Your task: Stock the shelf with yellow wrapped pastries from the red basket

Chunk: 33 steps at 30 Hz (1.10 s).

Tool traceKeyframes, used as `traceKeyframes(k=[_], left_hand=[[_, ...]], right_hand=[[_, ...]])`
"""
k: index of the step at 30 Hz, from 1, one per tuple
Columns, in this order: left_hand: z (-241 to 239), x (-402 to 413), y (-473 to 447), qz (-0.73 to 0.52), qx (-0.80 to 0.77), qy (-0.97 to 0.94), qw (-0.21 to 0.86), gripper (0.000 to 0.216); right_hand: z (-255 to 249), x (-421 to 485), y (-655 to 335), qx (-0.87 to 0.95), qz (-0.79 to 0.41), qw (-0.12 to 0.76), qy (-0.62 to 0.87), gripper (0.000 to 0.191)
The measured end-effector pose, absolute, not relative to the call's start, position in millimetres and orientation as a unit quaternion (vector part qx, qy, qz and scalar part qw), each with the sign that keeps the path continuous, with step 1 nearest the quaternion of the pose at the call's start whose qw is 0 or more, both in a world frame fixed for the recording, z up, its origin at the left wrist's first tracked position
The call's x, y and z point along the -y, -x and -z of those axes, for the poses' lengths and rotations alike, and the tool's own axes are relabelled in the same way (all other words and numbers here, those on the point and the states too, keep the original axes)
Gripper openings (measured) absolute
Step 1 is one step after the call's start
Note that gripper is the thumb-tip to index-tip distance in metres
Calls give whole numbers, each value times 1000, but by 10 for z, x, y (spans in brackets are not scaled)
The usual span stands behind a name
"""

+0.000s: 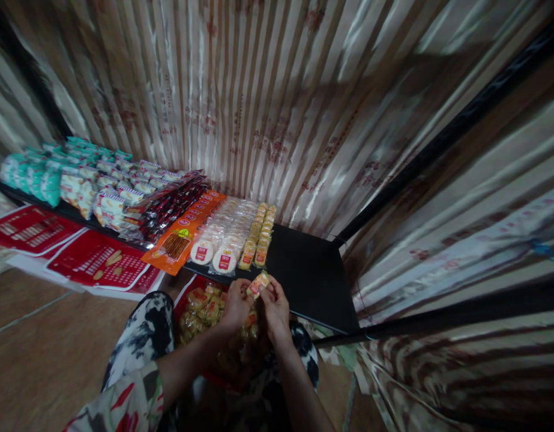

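My left hand (235, 305) and my right hand (275, 307) meet just in front of a black shelf (309, 276), both pinching one small yellow snack packet (258, 283) with a red label. Just beyond it, two rows of the same yellow packets (260, 236) lie on the shelf. Under my hands sits a red bag (203, 307) full of more yellow packets, resting by my knees.
Left of the yellow rows lie round white packets (222, 240), an orange packet strip (186, 231), dark red packets (168, 207) and white and teal packs (56, 174). Red printed cartons (96, 259) lie on the floor. Striped curtains (277, 102) enclose the shelf behind and right.
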State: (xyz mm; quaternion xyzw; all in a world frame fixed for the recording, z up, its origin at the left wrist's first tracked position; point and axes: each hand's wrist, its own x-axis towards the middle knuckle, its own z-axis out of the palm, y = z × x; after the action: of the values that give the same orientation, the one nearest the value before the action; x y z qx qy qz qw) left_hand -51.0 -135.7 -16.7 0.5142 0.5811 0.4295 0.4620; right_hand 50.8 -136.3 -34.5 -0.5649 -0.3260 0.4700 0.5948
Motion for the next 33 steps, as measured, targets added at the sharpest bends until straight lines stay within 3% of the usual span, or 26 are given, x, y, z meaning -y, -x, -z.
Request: traceKeyframes(k=[6,11,19,27,33], left_hand=[[15,1271,485,-378,-612,-620,314,32],[22,1200,444,-349,-570,-686,288,38],[183,1056,385,-334,-552,-709,285,51],[318,1014,385,-343,-535,-724,267,51],[248,1006,385,-319,-540,-726,281,53]], right_hand=[[341,1022,-684,447,-330,567,608,50],[329,816,-697,507,-241,513,649,47],[289,701,-618,518,-252,514,636,45],[356,784,-586,490,-235,519,660,24],[380,764,-600,507,-233,500,662,26]])
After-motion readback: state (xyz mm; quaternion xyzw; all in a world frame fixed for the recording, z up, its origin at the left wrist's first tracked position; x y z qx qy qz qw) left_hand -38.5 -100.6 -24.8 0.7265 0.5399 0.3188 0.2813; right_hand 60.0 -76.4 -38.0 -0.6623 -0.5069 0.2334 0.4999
